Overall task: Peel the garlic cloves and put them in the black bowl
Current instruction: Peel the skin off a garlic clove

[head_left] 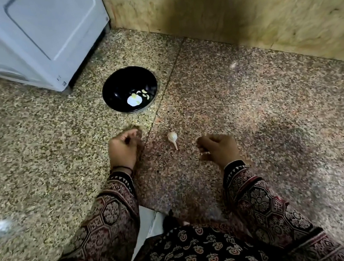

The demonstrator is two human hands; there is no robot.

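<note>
In the head view, the glossy round black bowl [116,87] sits on the speckled stone floor [273,105] toward its far corner, just beside the front corner of a white appliance [32,39]. A few pale peeled garlic cloves [145,93] lie at the bottom of the bowl next to a bright white patch [134,100]; I cannot tell if that patch is skin, more garlic or glare. So part of the task looks done.

A small white garlic bulb [172,137], its papery skin and stem on, lies unpeeled on the floor nearer the person, just right of the seam between the floor slabs and well apart from the bowl. It sits between the two hands and neither touches it.

The left hand [125,148] hovers low with its fingers curled and the tips blurred; whether its grip holds anything cannot be told. The right hand [220,148] hangs loosely curled, its grip released, with nothing showing in it.

As I judge it, this bulb remains to be picked up, broken apart, peeled and dropped in the bowl.
</note>
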